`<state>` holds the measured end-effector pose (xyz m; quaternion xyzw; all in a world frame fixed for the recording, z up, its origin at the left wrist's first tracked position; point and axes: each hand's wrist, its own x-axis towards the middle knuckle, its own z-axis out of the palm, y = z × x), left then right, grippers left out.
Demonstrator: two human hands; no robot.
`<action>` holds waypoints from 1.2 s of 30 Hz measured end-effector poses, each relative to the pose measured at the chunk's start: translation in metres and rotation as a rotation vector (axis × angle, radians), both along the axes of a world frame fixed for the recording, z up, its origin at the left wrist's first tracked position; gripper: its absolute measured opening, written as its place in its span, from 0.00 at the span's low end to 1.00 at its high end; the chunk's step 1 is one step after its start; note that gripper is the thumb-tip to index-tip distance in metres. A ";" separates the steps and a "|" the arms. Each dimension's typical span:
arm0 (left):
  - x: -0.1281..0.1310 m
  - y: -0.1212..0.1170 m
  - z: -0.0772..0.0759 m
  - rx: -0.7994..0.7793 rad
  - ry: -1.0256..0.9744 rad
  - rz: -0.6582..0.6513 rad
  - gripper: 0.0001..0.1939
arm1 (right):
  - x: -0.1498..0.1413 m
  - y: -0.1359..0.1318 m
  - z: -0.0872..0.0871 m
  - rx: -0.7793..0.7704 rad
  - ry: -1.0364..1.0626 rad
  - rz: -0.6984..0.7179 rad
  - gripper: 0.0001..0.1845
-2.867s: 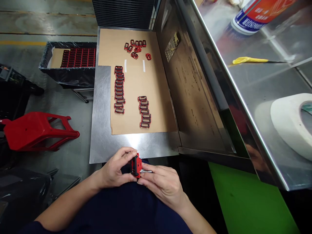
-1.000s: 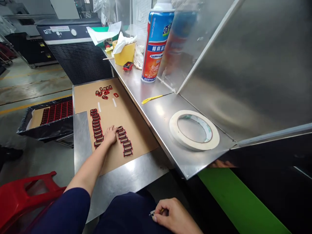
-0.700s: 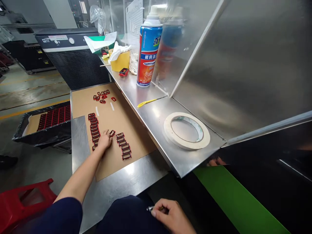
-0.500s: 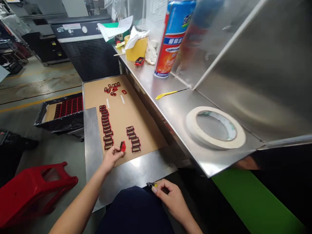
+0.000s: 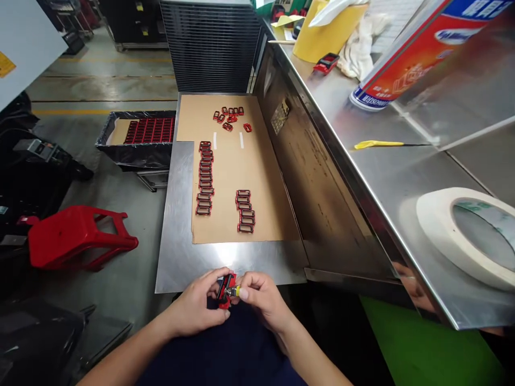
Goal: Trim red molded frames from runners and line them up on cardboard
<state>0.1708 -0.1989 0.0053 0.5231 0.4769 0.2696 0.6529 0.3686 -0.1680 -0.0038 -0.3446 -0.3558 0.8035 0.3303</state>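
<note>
Held over my lap, a red and black rectangular frame part (image 5: pixel 226 290) sits in my left hand (image 5: pixel 200 302), the fingers gripping its two ends. My right hand (image 5: pixel 261 299) pinches a small yellow-handled tool (image 5: pixel 233 290). Its shiny metal tip lies against the frame part; the exact kind of tool is too small to make out. On the cardboard sheet (image 5: pixel 225 171) beyond my hands lie a long column of similar red and black frames (image 5: pixel 205 177) at left and a shorter column (image 5: pixel 245 212) at right. A loose cluster of frames (image 5: pixel 230 117) lies at the far end.
A raised metal shelf (image 5: pixel 333 128) runs along the right, carrying a masking tape roll (image 5: pixel 438 225), a spray can (image 5: pixel 402 64), a yellow brush-like tool (image 5: pixel 378 145) and a yellow roll (image 5: pixel 322 32). A black-lined bin (image 5: pixel 116 155) and red stool (image 5: pixel 64 236) stand at left.
My left hand has brought the frame part from above the cardboard back to my lap. It now meets the tool in my right hand. The camera view has tilted down and turned left.
</note>
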 end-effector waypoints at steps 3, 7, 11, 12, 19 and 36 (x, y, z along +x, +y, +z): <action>-0.005 0.000 0.001 0.049 0.002 -0.037 0.41 | -0.001 0.003 0.003 0.006 0.034 0.043 0.27; -0.008 0.001 0.003 0.076 -0.044 -0.062 0.36 | 0.006 0.002 0.006 0.062 0.084 0.052 0.24; -0.011 -0.002 0.006 0.321 0.083 0.070 0.39 | 0.028 -0.006 0.013 0.302 -0.147 -0.146 0.14; -0.011 -0.002 0.007 0.387 0.098 0.083 0.40 | 0.033 -0.008 0.015 0.398 -0.249 -0.182 0.12; -0.001 0.007 0.017 0.609 0.035 -0.060 0.40 | 0.031 -0.025 0.035 0.897 -0.420 -0.131 0.06; 0.000 0.010 0.008 0.634 0.018 -0.081 0.40 | 0.035 -0.035 0.048 1.073 -0.619 -0.092 0.08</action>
